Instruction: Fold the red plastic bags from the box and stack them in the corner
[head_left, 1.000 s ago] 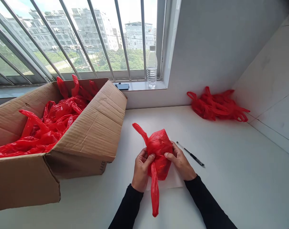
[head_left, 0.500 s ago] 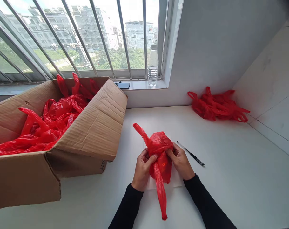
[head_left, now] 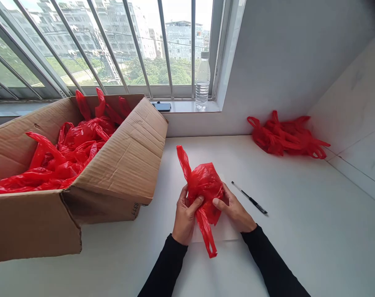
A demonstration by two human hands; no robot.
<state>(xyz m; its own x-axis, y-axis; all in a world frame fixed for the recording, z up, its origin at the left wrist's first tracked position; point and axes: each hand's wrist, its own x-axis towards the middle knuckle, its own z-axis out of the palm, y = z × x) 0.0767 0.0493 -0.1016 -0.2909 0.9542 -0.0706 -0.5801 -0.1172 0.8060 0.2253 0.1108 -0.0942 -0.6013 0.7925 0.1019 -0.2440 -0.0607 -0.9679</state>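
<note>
A red plastic bag (head_left: 206, 181), bunched up with its two handles sticking out, is between my hands over the white table. One handle points up and away, the other hangs toward me. My left hand (head_left: 186, 214) grips its left side, thumb pressed on the front. My right hand (head_left: 235, 208) holds the right side, thumb on top and fingers behind the plastic. What the bag contains, if anything, I cannot make out. Under it lies a sheet of white paper (head_left: 226, 232). A black pen (head_left: 251, 199) rests on the table to the right of my right hand.
A large open cardboard box (head_left: 122, 152) full of red plastic bags (head_left: 82, 134) stands at the left. More red bags (head_left: 286, 134) lie in the far right corner by the wall. On the windowsill are a water bottle (head_left: 202, 82) and a phone (head_left: 161, 107).
The bag has turned and tilted in my hands; its near handle has drawn up and its far handle stands more upright. My right thumb has shifted lower on the bag.
</note>
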